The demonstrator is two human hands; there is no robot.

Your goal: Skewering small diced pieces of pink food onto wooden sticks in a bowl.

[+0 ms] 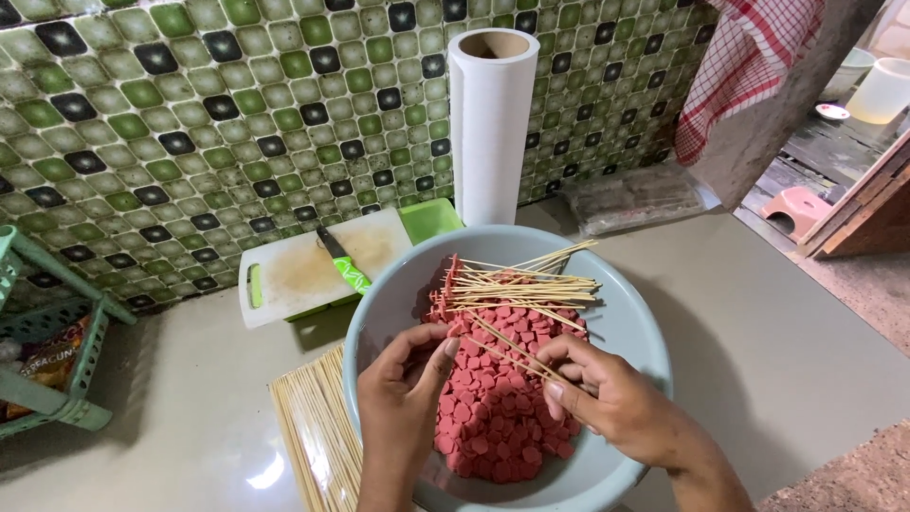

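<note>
Right hand (607,393) pinched shut on a thin bamboo skewer (507,348), thumb and fingers closed around its near end. Left hand (408,379) closed at the far tip of that same skewer, fingertips together on a red sausage slice (453,329). Directly beneath both grips, a heap of red sausage slices (493,408) filling a grey-blue bowl (626,322). Just beyond the grips, resting on the heap and across the rim, a loose bundle of skewers (521,283). Left of the left hand, outside the bowl, a flat stack of bare skewers (318,436). Farther beyond, a white cutting board (284,275) with a green-handled knife (343,263), and an upright paper towel roll (489,123).
</note>
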